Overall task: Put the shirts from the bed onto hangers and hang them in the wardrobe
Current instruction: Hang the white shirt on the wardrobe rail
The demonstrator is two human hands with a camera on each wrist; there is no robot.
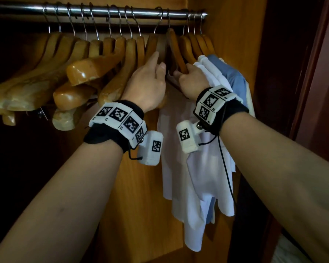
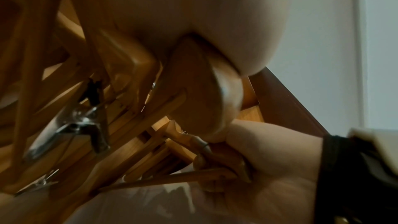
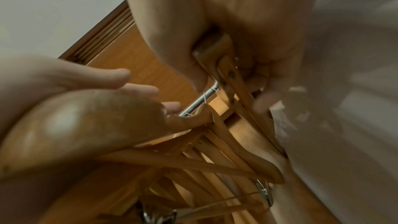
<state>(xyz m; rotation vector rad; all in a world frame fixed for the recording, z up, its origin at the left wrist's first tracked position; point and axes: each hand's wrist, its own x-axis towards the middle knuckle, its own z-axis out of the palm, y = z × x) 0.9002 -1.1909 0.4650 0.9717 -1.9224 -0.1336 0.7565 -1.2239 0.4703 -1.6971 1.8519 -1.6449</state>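
I see my right hand [image 1: 191,76] with its grip curled round the arm of a wooden hanger [image 1: 176,52] hooked on the wardrobe rail [image 1: 103,11], the white shirt [image 1: 203,168] draped from it. My left hand [image 1: 148,80] has its fingers extended, loose grip holding nothing, pressed against the neighbouring empty hangers [image 1: 122,59] just left of it

Bare forearms here, each wrist in a black band [image 1: 101,134]. White blocks [image 1: 120,118] with black-and-white square markers ring it. A thin black cable [image 1: 225,168] dangles below the right band [image 1: 234,112].
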